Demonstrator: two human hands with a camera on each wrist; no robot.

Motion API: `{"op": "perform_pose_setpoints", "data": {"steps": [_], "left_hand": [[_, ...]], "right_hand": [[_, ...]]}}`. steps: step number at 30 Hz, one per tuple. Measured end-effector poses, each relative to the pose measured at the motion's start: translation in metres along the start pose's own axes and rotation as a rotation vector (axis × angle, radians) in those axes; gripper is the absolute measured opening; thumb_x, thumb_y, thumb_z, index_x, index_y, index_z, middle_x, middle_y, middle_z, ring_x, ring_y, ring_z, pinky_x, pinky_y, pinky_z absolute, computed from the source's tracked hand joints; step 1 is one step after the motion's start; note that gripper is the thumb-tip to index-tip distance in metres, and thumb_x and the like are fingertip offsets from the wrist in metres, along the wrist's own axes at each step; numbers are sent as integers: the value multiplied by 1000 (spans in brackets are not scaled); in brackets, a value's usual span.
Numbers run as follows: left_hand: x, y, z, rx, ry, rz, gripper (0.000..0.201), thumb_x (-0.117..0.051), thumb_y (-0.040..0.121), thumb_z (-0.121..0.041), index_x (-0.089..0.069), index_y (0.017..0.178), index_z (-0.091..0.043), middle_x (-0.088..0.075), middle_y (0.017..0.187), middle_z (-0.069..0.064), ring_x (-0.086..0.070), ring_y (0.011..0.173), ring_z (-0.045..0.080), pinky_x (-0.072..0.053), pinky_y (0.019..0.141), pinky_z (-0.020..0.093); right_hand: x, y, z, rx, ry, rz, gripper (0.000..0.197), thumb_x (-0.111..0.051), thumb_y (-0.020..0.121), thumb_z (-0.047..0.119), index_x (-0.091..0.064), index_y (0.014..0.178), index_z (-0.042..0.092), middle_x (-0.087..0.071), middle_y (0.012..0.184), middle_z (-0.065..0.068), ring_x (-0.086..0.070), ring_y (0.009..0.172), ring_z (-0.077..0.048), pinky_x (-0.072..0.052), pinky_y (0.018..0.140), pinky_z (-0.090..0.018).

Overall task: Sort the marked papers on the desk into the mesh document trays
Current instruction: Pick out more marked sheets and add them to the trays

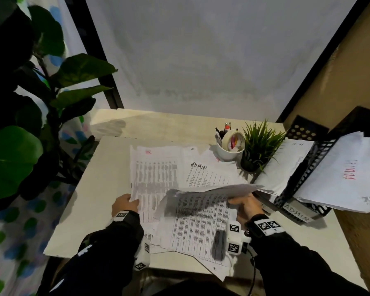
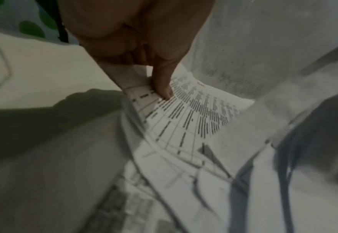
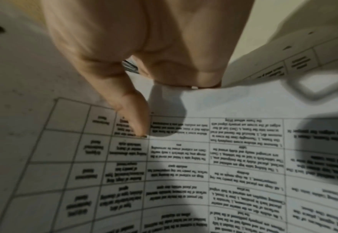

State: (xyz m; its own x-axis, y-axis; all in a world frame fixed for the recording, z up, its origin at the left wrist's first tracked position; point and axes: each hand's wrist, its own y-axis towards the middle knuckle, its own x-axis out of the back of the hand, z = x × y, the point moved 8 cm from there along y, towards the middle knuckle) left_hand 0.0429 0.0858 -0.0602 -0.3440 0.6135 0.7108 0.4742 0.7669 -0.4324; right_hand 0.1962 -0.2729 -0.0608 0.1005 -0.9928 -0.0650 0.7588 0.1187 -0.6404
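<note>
Holding paper in both hands, the person leans over a pale surface (image 1: 107, 165) strewn with printed sheets. The left hand (image 1: 124, 205) pinches the near left corner of a sheet with dark columns of print (image 1: 156, 176); the left wrist view shows the thumb (image 2: 162, 82) pressed on top of that corner with the other fingers curled beneath it. The right hand (image 1: 245, 207) grips the right edge of a lifted sheet (image 1: 214, 192), which curves up off the pile and hangs blurred above it. In the right wrist view the fingers (image 3: 186, 74) clamp that edge while one straight finger (image 3: 132, 113) points down at a gridded page of text (image 3: 204, 165) below.

Farther back on the surface lies a sheet hand-marked ADMIN (image 1: 201, 174) in black, flat and partly overlapped by the columned sheet. More loose papers (image 1: 190, 231) are stacked near the front edge, between the two forearms.

At the right stand the black mesh trays (image 1: 303, 180), tilted in this wide view. The nearer tray carries a white label reading ADMIN (image 1: 297, 212), and papers already in it (image 1: 342, 174) bear a red handwritten word. Another stack of white sheets (image 1: 286, 165) sits in the tray beside it, to the left.

Behind the papers are a white cup (image 1: 224, 152) holding pens and a roll of tape (image 1: 233, 139), and a small potted grass plant (image 1: 259, 144) just beside it. A large-leafed plant (image 1: 19, 116) fills the left side.
</note>
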Motion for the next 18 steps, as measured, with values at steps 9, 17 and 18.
{"op": "perform_pose_setpoints", "data": {"steps": [9,17,18], "left_hand": [[44,0,-4,-178,-302,-126,4,-62,82,-6,-63,81,-2,-60,77,14,-56,75,28,-39,65,28],[-15,-45,-59,-241,-576,428,22,-61,78,14,-63,87,-7,-69,78,1,-64,70,13,-53,59,11],[-23,-48,-61,-230,-567,487,28,-59,78,17,-63,90,-8,-72,75,-3,-67,70,13,-54,59,13]], "right_hand": [[-2,-13,3,-58,14,-59,28,-46,75,-24,-59,66,-2,-57,35,3,-56,43,-15,-41,36,-12],[-25,-26,5,-99,361,105,82,-75,44,-2,-52,122,-7,-60,114,-28,-53,118,-46,-47,95,-54],[-23,-24,5,-106,389,119,79,-72,44,-3,-53,121,-6,-60,112,-26,-55,113,-46,-47,95,-55]]}}
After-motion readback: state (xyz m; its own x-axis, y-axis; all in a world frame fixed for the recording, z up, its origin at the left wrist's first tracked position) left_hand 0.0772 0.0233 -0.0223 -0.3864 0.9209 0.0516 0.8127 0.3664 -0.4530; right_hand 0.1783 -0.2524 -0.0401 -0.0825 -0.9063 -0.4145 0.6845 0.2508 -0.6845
